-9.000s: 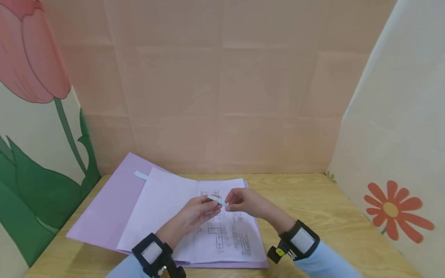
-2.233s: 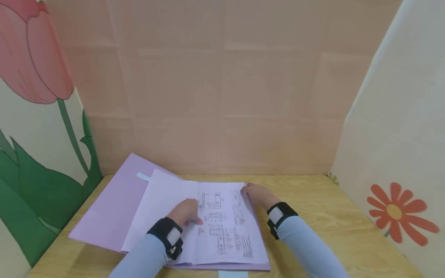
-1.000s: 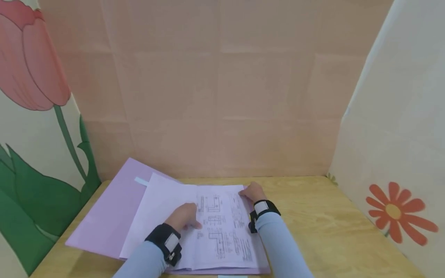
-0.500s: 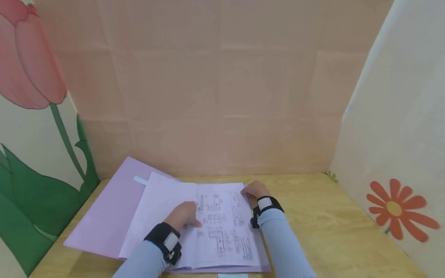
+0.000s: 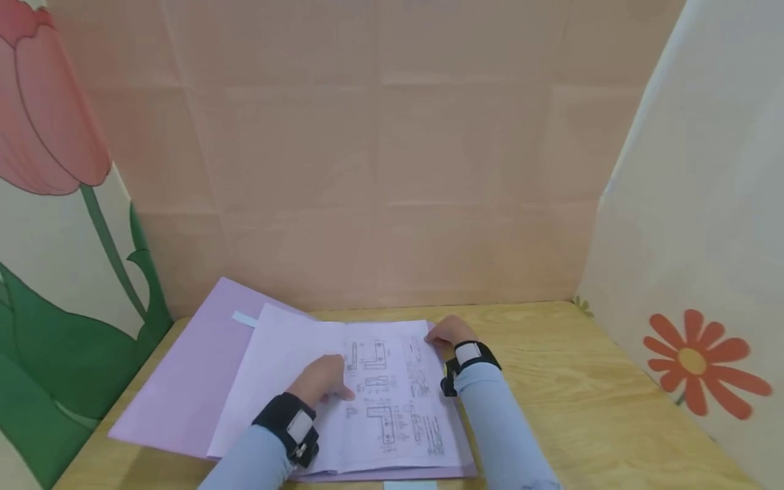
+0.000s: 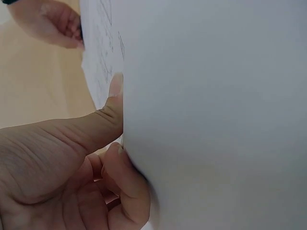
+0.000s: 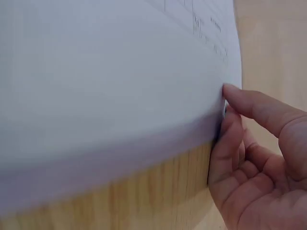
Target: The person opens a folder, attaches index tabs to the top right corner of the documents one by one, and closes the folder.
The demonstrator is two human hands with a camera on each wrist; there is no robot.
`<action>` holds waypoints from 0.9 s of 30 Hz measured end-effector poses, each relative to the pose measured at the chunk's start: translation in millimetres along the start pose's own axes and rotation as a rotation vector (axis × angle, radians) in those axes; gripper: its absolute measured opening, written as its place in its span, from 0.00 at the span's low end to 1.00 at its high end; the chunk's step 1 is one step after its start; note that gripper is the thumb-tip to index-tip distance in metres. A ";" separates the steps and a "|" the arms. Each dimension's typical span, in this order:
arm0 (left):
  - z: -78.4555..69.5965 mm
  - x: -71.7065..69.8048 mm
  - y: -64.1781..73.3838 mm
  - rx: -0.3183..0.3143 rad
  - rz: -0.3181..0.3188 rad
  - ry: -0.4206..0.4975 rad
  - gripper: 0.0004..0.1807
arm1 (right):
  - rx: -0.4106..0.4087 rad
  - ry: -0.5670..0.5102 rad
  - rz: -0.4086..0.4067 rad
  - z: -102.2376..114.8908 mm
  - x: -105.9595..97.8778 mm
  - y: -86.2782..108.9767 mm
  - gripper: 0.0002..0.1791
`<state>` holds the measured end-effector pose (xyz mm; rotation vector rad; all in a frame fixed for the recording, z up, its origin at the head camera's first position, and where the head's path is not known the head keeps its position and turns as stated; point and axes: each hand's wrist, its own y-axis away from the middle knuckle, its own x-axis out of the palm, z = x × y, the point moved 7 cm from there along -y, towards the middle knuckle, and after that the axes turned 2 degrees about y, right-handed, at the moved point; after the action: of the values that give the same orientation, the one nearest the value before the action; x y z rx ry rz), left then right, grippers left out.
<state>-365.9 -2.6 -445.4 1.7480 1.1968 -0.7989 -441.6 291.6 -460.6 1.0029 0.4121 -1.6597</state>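
Note:
A purple folder [image 5: 177,381] lies open on the table, its left cover raised at a slant. Inside are white sheets, and the printed sheet [image 5: 404,381] on the right carries technical drawings. My left hand [image 5: 321,381] is at the fold, fingers curled and thumb pointing right. In the left wrist view its thumb [image 6: 112,103] and bent index finger [image 6: 127,177] meet at a bulging white sheet [image 6: 216,96]. My right hand [image 5: 452,330] pinches the upper right edge of the sheets. Its thumb [image 7: 259,108] lies on top, fingers underneath; whether it also grips the folder cover is unclear.
A pale blue strip [image 5: 245,318] shows on the left cover. Another light blue piece [image 5: 410,485] pokes out below the folder's near edge. The wooden table [image 5: 588,395] extends right, bounded by a beige back panel [image 5: 373,170] and flower-painted side panels.
Nine seconds ago both hands held a small pale strip over the pages. Since then, my left hand moved to the fold and my right to the upper right edge. Both have barely shifted lately.

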 end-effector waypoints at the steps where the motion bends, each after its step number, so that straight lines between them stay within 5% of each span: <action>1: 0.4 -0.1 0.2 -0.003 0.001 0.001 0.29 | 0.004 -0.004 0.000 -0.7 0.6 -0.6 0.13; 7: 2.4 -2.0 2.0 -0.009 0.005 -0.003 0.28 | -0.009 -0.038 -0.055 6.3 5.2 4.2 0.16; 27: 8.4 1.3 -4.7 -0.010 0.006 -0.013 0.27 | -0.026 -0.029 -0.035 4.2 8.2 7.1 0.13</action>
<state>-370.2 -8.8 -451.5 1.7355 1.1842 -0.7981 -437.1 281.1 -463.1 0.9567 0.4325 -1.6939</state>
